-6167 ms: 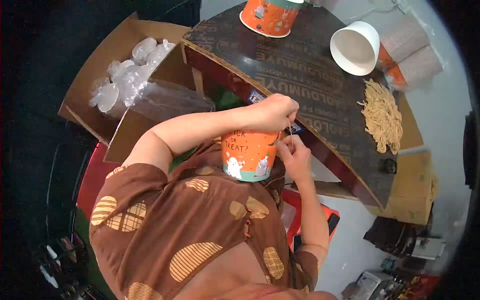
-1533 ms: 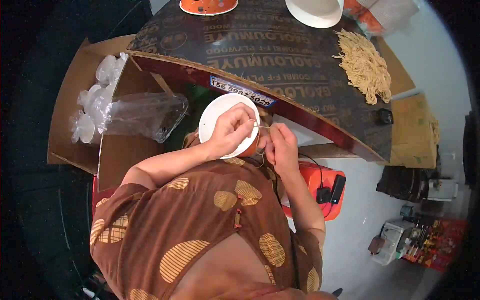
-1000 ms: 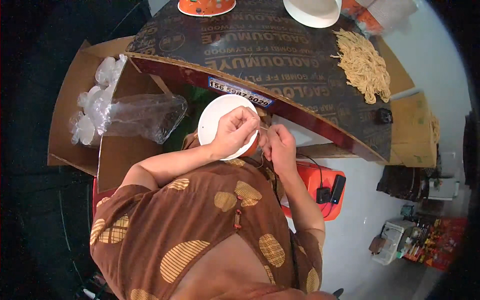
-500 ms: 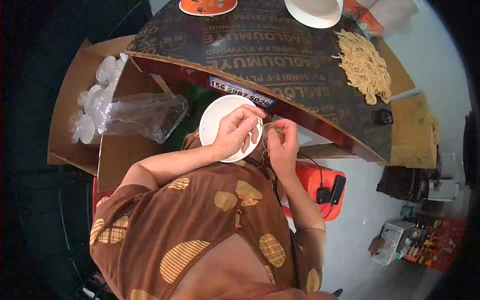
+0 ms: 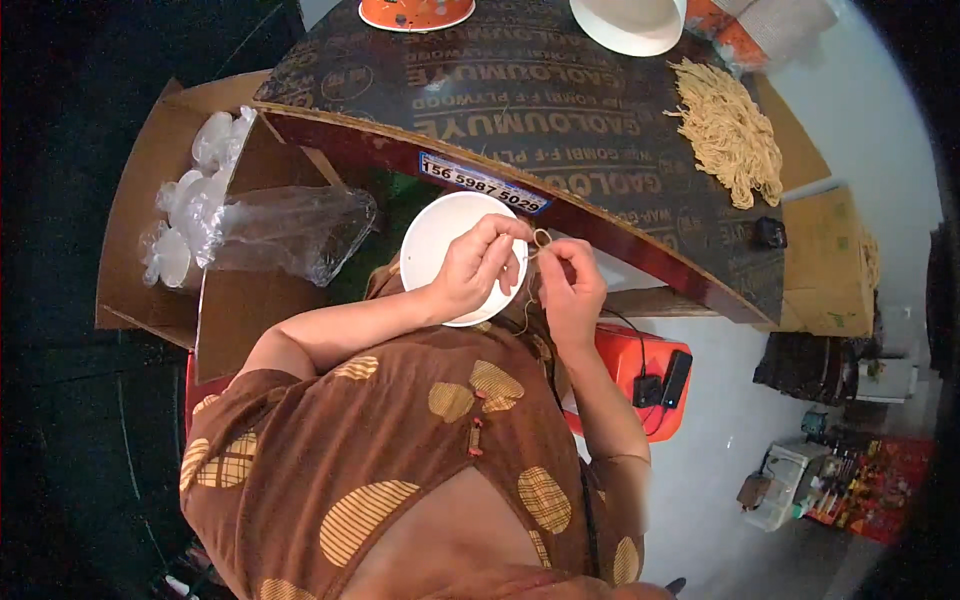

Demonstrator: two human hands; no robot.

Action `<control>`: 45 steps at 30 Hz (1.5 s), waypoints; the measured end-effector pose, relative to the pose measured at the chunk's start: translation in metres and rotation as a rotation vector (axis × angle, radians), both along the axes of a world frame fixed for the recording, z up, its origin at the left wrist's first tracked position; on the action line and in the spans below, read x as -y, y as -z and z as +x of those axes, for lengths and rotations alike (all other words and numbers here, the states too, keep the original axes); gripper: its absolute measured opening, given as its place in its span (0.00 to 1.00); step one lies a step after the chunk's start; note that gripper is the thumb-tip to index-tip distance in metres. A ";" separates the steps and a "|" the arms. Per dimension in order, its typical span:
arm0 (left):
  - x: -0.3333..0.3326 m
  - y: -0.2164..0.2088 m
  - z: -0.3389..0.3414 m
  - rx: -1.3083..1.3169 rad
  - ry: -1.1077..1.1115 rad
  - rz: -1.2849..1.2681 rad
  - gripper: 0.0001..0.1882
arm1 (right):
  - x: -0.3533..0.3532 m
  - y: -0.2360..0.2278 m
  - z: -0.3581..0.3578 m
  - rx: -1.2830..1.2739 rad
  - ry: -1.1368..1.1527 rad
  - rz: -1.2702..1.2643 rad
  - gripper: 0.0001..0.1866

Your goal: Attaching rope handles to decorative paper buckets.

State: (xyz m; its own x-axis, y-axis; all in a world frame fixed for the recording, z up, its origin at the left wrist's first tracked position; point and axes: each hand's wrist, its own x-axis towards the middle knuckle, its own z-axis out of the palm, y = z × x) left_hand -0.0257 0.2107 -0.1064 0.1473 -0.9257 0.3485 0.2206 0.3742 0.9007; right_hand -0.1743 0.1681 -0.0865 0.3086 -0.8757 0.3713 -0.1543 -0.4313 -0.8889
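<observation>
A thin beige string point(image 5: 543, 238) runs between my two hands and forms a small loop, with a loose end hanging below. My left hand point(image 5: 475, 265) is closed, its thumb and forefinger pinching the string over the right part of a white round bowl point(image 5: 427, 245). Just right of the bowl's rim, my right hand point(image 5: 570, 285) pinches the string beside the loop, fingers bent together. The bowl rests at my lap beneath the table edge. A bundle of similar beige strings point(image 5: 728, 135) lies on the table's right side.
The dark printed plywood table point(image 5: 480, 90) spans ahead. On it stand an orange patterned bowl point(image 5: 415, 14) and a white bowl point(image 5: 630, 25). At left, a cardboard box point(image 5: 235, 310) holds plastic-wrapped cups point(image 5: 190, 205). A red stool point(image 5: 625, 360) with a black device point(image 5: 677, 375) stands right.
The string now shows a rounded loop between the fingertips. My right hand has shifted slightly right, and my left hand has moved a little to the right over the bowl.
</observation>
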 end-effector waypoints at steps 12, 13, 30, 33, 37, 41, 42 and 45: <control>0.002 0.002 0.003 0.133 -0.060 -0.001 0.09 | -0.004 -0.015 -0.005 0.363 -0.025 0.424 0.03; 0.002 0.002 0.003 0.136 -0.063 -0.001 0.09 | -0.004 -0.016 -0.005 0.386 -0.027 0.400 0.03; -0.034 -0.004 0.083 0.892 -0.555 0.602 0.34 | -0.006 -0.024 -0.013 0.450 -0.133 0.274 0.01; -0.049 0.010 0.097 0.484 -0.016 0.855 0.17 | -0.007 -0.029 -0.011 0.391 -0.180 0.238 0.01; -0.070 0.002 0.085 0.131 -0.044 0.836 0.12 | -0.008 -0.037 -0.010 0.324 -0.234 0.226 0.01; -0.088 -0.067 0.116 0.427 -0.111 0.821 0.11 | -0.013 -0.061 -0.009 0.275 -0.383 0.296 0.02; -0.093 -0.091 0.122 0.485 -0.165 0.827 0.10 | -0.014 -0.066 -0.009 0.272 -0.389 0.291 0.02; -0.107 -0.130 0.156 0.677 -0.326 0.619 0.10 | -0.013 -0.078 -0.014 0.079 -0.541 0.126 0.04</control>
